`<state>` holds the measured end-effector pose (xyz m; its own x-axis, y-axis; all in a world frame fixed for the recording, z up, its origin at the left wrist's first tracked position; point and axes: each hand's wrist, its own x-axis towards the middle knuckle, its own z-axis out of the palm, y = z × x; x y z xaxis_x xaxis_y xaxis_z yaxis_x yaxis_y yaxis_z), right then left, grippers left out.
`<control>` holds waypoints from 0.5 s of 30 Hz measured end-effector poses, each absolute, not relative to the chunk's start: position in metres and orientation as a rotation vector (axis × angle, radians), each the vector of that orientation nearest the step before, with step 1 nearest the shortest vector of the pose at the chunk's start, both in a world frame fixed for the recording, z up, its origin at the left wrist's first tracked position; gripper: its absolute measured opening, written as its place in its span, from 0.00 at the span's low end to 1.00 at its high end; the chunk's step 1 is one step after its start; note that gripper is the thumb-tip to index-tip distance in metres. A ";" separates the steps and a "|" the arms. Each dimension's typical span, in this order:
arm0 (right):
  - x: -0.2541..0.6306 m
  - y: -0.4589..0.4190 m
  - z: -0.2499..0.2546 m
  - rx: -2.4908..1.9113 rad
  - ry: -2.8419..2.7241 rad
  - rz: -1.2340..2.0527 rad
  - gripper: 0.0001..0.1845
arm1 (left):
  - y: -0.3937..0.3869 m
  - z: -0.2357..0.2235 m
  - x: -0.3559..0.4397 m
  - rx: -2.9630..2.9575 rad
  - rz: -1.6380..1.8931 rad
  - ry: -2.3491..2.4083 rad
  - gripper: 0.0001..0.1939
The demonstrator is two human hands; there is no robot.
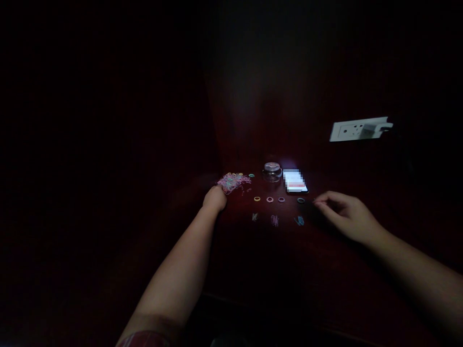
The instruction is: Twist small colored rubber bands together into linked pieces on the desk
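Head view: just right of the frame's center, the left hand [216,198] reaches the near edge of a tangled pile of small colored bands [234,182] on the dark worktop [249,260]; whether its fingers grip any cannot be told. At center right, the right hand [338,210] has thumb and fingertips brought together beside a dark ring [301,200]; anything between them is too dim to tell. Left of that ring lie yellow [257,198], pink [269,199] and purple rings [281,199], with three small band clusters [275,220] below.
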<state>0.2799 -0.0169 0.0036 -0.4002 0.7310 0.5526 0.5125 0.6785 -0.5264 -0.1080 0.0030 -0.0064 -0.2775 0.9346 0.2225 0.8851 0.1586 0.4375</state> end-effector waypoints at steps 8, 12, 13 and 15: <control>0.278 -0.017 0.005 -0.924 -2.078 0.351 0.09 | 0.007 -0.007 -0.106 1.851 0.816 2.322 0.11; 0.278 -0.018 0.005 -0.925 -2.095 0.361 0.10 | 0.005 -0.006 -0.104 1.845 0.840 2.297 0.11; 0.278 -0.019 0.005 -0.929 -2.096 0.364 0.10 | 0.004 -0.005 -0.103 1.843 0.842 2.285 0.11; 0.278 -0.019 0.005 -0.934 -2.092 0.367 0.10 | 0.003 -0.005 -0.102 1.844 0.851 2.259 0.10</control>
<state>0.2777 -0.0189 0.0055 -0.4090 0.7260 0.5528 0.4947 0.6855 -0.5343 -0.1020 0.0028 -0.0047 -0.2594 0.9295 0.2622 0.8715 0.1084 0.4782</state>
